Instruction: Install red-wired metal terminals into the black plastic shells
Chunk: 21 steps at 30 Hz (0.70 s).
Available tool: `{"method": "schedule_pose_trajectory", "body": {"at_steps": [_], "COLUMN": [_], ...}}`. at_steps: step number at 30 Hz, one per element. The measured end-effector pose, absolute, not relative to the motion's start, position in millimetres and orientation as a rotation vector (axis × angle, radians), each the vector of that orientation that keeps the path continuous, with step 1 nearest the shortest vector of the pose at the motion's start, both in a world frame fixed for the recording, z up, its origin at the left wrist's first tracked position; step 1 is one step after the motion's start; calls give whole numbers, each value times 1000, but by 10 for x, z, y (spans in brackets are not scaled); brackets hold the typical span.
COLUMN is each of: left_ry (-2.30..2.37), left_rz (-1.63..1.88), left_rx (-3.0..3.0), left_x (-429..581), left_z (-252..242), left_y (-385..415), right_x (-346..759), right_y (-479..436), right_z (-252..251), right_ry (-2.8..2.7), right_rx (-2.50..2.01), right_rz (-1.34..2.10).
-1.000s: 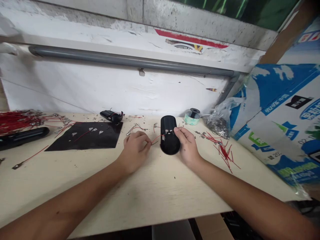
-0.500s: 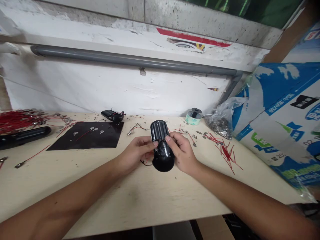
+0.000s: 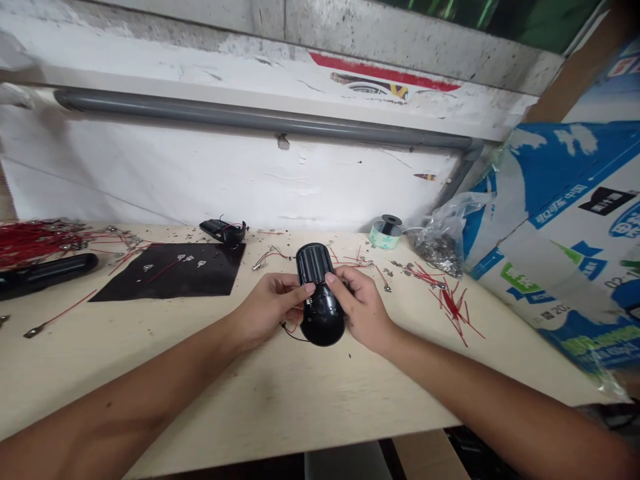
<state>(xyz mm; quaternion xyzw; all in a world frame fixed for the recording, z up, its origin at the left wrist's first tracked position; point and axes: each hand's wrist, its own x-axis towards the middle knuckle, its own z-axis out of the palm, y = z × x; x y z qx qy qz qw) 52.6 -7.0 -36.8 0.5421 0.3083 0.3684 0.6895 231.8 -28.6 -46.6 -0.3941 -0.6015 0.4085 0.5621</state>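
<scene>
Between my two hands, above the table (image 3: pixel 240 400), is a black plastic housing (image 3: pixel 324 321) with a ribbed upper part and a wide rounded lower end. My left hand (image 3: pixel 273 307) is closed on its left edge, thumb on top near the middle. My right hand (image 3: pixel 363 303) grips the opposite edge, its thumb pressed on the front and its fingers behind. A thin black wire and a red wire (image 3: pixel 294 325) hang from the left side of the housing. What lies inside or behind the housing is hidden.
A dark mat (image 3: pixel 170 270) with small metal tabs lies left, near a pile of red wires (image 3: pixel 40 240) and a black casing (image 3: pixel 55 270). Another casing (image 3: pixel 223 230) sits behind. On the right are a tape roll (image 3: pixel 385 233), a bag of metal parts (image 3: pixel 437 240) and a printed carton (image 3: pixel 565 233).
The housing tilts slightly to the left and more of its dangling wires shows. Both hands keep their hold; the whole view has shifted a little.
</scene>
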Motion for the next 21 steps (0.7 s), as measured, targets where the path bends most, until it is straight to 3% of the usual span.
{"method": "schedule_pose_trajectory", "body": {"at_steps": [9,14,17,21], "left_ry": [755,1069,1166,1276], "left_rz": [940,1022,933,896], "left_rx": [1196,1378,1606,1914], "left_x": [468,406,380,378], "left_z": [-216,-164,-250,-353], "left_y": [-61,-49,-27,15], "right_x": [2449,3030,3259,3280], "right_y": [-170,156,248,272], "right_z": [-387,-300,-282,-297], "right_ry": [-1457,-1718,-1870,-1969], "right_rx": [-959,-1546,-1896,-2031], "right_rz": [809,131,40,19]}}
